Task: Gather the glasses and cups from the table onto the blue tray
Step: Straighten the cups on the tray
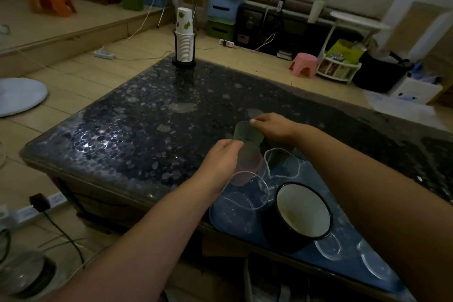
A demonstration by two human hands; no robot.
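Head view: right hand (272,127) pinches the green cup (246,133) by its far rim; left hand (218,159) fingers close on the pinkish cup (246,164) beneath, probably nesting them to save room. Both hover over the blue tray (343,260)'s far-left corner.

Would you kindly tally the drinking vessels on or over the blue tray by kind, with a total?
Frosted green cup, held in both hands: 1
Frosted pink cup, by the left hand: 1
Clear glass vessels, one near and one behind: 2
Black enamel mug with white inside: 1
Total: 5
The right hand pinches the green cup's rim.
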